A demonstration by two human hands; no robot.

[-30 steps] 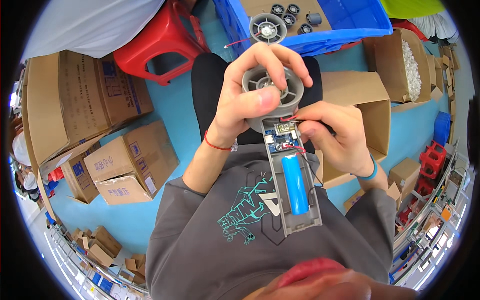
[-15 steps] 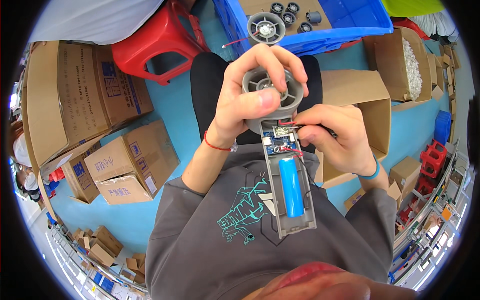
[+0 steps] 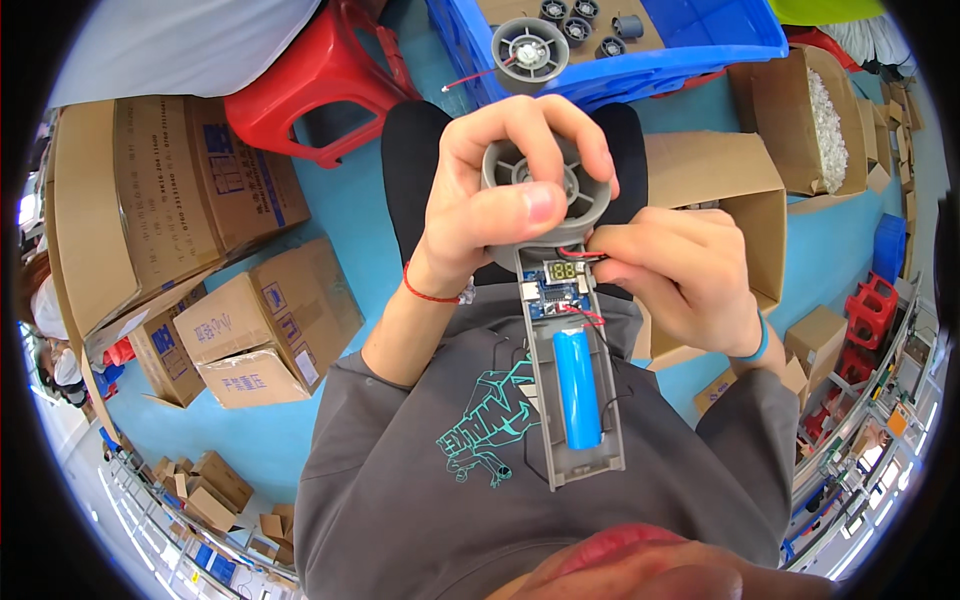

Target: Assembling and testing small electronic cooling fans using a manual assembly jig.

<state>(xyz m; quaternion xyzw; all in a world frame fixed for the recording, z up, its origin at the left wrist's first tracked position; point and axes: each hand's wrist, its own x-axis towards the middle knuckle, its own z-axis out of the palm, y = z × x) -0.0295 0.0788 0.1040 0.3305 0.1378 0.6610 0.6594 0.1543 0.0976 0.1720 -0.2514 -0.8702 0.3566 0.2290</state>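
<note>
My left hand (image 3: 510, 185) grips the round grey fan head (image 3: 548, 190) of an opened hand-held fan. Its grey handle shell (image 3: 578, 400) points toward my chest and lies open. Inside it sit a blue cylindrical battery (image 3: 578, 388) and a small circuit board (image 3: 560, 290) with a lit green display. My right hand (image 3: 680, 275) pinches thin red and black wires (image 3: 590, 255) at the top of the board, next to the fan head. A red string circles my left wrist and a blue band my right.
A blue crate (image 3: 640, 40) ahead holds more grey fan heads (image 3: 530, 50) and small motors. A red plastic stool (image 3: 320, 75) stands to its left. Cardboard boxes (image 3: 260, 330) lie on the blue floor at left, and an open carton (image 3: 720, 190) at right.
The fan has been raised closer to the camera. My right fingers have shifted slightly on the wires by the board. My left grip on the fan head is unchanged.
</note>
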